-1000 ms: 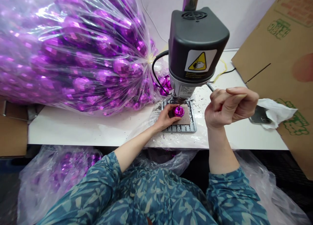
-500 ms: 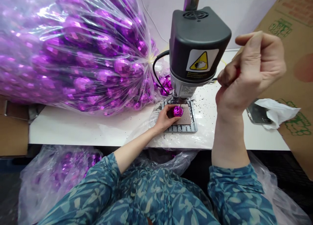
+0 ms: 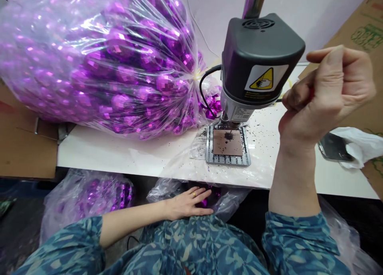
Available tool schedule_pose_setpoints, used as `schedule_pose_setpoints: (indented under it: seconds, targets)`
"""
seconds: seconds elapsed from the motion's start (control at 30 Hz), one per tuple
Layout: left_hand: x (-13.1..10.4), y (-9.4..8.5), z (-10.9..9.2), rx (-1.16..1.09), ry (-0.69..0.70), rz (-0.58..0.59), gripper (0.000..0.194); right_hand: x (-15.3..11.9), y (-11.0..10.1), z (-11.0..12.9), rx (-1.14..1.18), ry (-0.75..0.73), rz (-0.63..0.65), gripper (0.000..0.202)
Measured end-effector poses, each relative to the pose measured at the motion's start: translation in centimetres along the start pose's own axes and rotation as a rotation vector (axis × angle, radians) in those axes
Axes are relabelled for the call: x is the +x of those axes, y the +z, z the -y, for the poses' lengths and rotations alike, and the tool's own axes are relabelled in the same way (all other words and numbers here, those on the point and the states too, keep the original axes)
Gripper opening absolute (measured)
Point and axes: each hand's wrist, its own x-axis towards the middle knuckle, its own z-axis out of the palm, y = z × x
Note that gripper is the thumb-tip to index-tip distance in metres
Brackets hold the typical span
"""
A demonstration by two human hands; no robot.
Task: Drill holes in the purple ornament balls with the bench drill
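Note:
My left hand (image 3: 190,203) is low, just below the table's front edge, with its fingers spread over an open plastic bag (image 3: 230,203). A purple ball (image 3: 203,203) shows beneath its fingers. My right hand (image 3: 326,91) is raised at the right of the drill press (image 3: 263,59), its fingers curled at the end of a lever that is mostly hidden. Under the drill head, a brown square board (image 3: 227,147) lies on the grey metal base (image 3: 211,160). Dark shavings and a small hole mark the board, and no ball rests on it.
A big tied bag of purple balls (image 3: 119,67) fills the upper left. Another bag (image 3: 89,195) hangs below the table (image 3: 119,155). A phone (image 3: 333,147) and white tissue (image 3: 363,145) lie at the right, beside a cardboard box (image 3: 359,75).
My left hand has left the drill base and come down to the bag below the table edge. The purple ball it held is gone from the board. The whole view has shifted slightly.

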Motion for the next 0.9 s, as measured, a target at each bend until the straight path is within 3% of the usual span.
schedule_pose_setpoints:
  seconds: [0.03,0.1,0.17,0.2,0.27,0.37,0.5,0.6,0.67,0.77,0.9]
  targets:
    - [0.1,-0.1,0.5,-0.022,0.013,-0.047,0.051,0.0,0.0,-0.1,0.003,-0.005,-0.003,0.019]
    - [1.3,-0.9,2.3,-0.060,-0.003,-0.272,0.036,0.0,-0.1,-0.2,0.001,-0.006,-0.004,0.019]
    - [3.9,-2.8,5.1,-0.056,-0.126,-0.558,0.029,0.0,-0.2,-0.2,0.003,-0.003,-0.005,0.020]
    - [5.6,-4.0,6.8,-0.051,-0.231,-0.632,0.029,-0.1,-0.2,-0.2,0.009,-0.001,-0.008,0.020]
    - [9.3,-6.5,10.7,-0.045,-0.425,-0.689,0.030,-0.1,-0.3,-0.2,0.021,0.000,-0.008,0.021]
    - [14.9,-8.9,16.3,-0.022,-0.602,-0.645,0.027,0.0,-0.3,-0.2,0.022,0.003,-0.006,0.024]
    - [20.2,-8.5,21.0,0.018,-0.732,-0.574,0.020,0.0,-0.3,-0.1,0.023,0.003,-0.016,0.027]
    - [21.9,-7.4,22.2,-0.021,-0.793,-0.602,0.026,-0.1,-0.2,-0.1,0.034,0.001,-0.008,0.027]
    - [21.9,-7.2,22.0,-0.049,-0.812,-0.632,0.028,-0.2,-0.2,-0.1,0.045,-0.001,-0.002,0.027]
    - [20.1,-7.6,20.3,-0.068,-0.745,-0.671,0.033,-0.2,-0.2,-0.2,0.053,-0.013,-0.010,0.029]
    - [16.2,-8.1,16.4,-0.151,-0.648,-0.785,0.037,-0.2,-0.2,-0.4,0.067,-0.023,-0.005,0.031]
